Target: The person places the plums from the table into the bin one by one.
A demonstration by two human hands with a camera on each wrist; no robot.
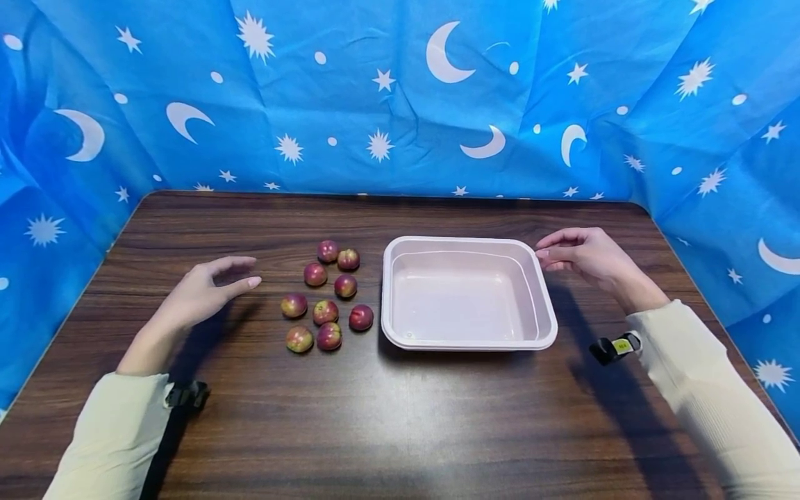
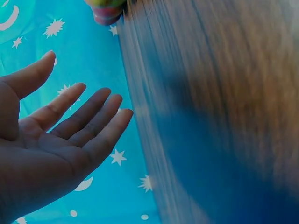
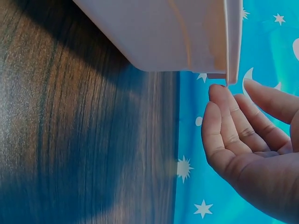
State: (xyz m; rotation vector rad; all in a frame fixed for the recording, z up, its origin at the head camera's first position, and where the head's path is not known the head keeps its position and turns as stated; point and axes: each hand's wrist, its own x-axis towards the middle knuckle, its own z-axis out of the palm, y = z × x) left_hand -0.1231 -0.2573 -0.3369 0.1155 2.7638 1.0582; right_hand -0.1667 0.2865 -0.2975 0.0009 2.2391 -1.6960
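Note:
My left hand (image 1: 203,290) hovers over the table with its thumb and fingers apart, left of the plums and holding nothing. Its fingers are spread and its palm bare in the left wrist view. Several red and yellow-green plums (image 1: 325,311) lie in a loose group between that hand and a pale pink plastic tub (image 1: 394,292). Inside, the tub holds nothing. At its far right corner is my right hand (image 1: 584,255), fingertips right at the rim. The right wrist view shows those fingers (image 3: 229,116) loosely bent just beyond the rim, thumb apart from them.
Dark wood-grain table (image 1: 400,430) stretches under everything, its back corners rounded. Behind it and along the sides hangs a blue cloth (image 1: 369,83) with white moons and stars. Each sleeve has a black wrist strap (image 1: 187,394) at the cuff.

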